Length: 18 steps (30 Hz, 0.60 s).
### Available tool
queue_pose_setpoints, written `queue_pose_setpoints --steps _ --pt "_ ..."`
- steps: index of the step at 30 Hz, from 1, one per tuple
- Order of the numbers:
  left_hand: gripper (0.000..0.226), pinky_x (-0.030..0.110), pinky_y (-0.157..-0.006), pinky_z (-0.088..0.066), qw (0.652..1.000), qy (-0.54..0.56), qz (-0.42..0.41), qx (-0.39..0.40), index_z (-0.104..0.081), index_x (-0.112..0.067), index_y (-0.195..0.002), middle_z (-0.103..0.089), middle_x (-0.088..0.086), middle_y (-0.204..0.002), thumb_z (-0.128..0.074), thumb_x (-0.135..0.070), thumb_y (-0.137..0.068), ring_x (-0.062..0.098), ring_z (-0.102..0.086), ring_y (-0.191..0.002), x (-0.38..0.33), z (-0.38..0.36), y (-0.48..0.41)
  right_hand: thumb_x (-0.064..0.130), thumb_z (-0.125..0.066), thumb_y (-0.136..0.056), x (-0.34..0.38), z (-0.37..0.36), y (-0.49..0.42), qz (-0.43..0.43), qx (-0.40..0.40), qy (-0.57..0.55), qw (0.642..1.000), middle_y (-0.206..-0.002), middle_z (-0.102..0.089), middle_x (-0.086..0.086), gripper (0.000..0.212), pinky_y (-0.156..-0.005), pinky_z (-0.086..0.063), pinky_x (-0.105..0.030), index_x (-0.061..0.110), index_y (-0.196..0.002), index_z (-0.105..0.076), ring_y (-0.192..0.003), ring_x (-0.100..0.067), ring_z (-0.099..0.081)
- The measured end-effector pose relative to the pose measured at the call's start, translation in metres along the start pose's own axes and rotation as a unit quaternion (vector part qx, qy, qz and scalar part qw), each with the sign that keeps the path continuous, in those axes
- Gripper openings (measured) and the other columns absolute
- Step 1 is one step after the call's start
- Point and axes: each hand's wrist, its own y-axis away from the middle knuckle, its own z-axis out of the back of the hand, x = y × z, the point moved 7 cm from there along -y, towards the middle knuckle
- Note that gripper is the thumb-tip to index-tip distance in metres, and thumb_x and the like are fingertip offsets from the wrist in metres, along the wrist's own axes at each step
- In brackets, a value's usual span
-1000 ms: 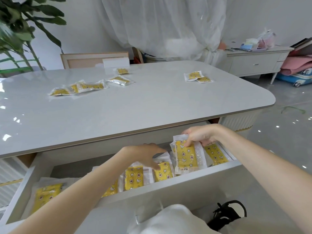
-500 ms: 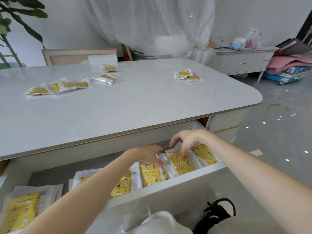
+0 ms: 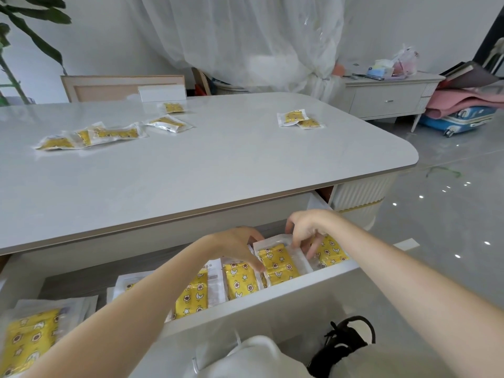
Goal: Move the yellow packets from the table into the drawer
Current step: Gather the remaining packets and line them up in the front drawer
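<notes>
Open drawer, packet under fingers

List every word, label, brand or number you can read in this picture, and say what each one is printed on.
No text can be read.
Yellow packets in the drawer: star and flower pattern; white label strip too blurred.
Packets on the table: print too small.
Tissue box on the sideboard: marking too small.
</notes>
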Motion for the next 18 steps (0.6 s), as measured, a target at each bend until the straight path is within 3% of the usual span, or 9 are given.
queue_pose_setpoints --steps 4,7,9,14,18 --pt "0.056 0.027 -0.099 -0.039 0.999 0.035 0.034 -0.009 -0.049 -0.016 -0.133 -0.051 -0.001 -0.133 -0.058 -0.048 -0.088 0.019 -0.048 -0.121 0.003 0.004 0.003 -0.007 -0.06 -0.088 0.002 0.002 0.0 0.001 0.007 -0.047 0.999 -0.091 -0.066 -0.02 0.033 -0.06 -0.059 -0.036 -0.012 -0.121 -0.054 -0.069 -0.021 -0.067" --pt "0.04 0.025 -0.082 -0.039 0.998 0.013 0.03 -0.059 -0.059 -0.008 -0.117 -0.059 0.007 -0.109 -0.052 -0.04 -0.094 0.023 -0.054 -0.103 0.003 0.005 0.002 -0.007 -0.057 -0.09 0.004 0.001 0.003 0.008 0.008 -0.054 0.998 -0.082 -0.061 -0.017 0.025 -0.061 -0.058 -0.037 -0.011 -0.114 -0.056 -0.066 -0.02 -0.064" --pt "0.027 0.027 -0.08 -0.038 0.996 0.046 0.026 -0.073 -0.058 -0.01 -0.104 -0.054 0.006 -0.097 -0.053 -0.035 -0.094 0.021 -0.051 -0.092 0.001 0.006 0.003 -0.007 -0.054 -0.091 0.004 0.0 0.005 0.009 0.006 -0.051 0.999 -0.079 -0.06 -0.017 0.021 -0.057 -0.059 -0.035 -0.01 -0.112 -0.055 -0.065 -0.02 -0.063" --pt "0.011 0.026 -0.082 -0.057 0.972 0.218 0.034 -0.076 -0.052 -0.012 -0.1 -0.067 0.014 -0.104 -0.056 -0.021 -0.095 0.02 -0.069 -0.085 0.003 0.013 0.012 -0.008 -0.049 -0.093 0.0 0.003 0.007 0.012 0.018 -0.104 0.994 -0.097 -0.069 -0.024 0.022 -0.063 -0.06 -0.037 -0.01 -0.114 -0.056 -0.072 -0.026 -0.068" --pt "0.005 0.031 -0.08 -0.059 0.958 0.277 0.045 -0.052 -0.053 -0.012 -0.096 -0.071 0.02 -0.101 -0.057 -0.013 -0.094 0.025 -0.072 -0.088 0.015 0.016 0.023 -0.011 -0.052 -0.09 -0.007 0.004 0.005 0.005 0.003 -0.087 0.996 -0.106 -0.068 -0.026 0.024 -0.068 -0.06 -0.039 -0.008 -0.113 -0.059 -0.076 -0.025 -0.07"
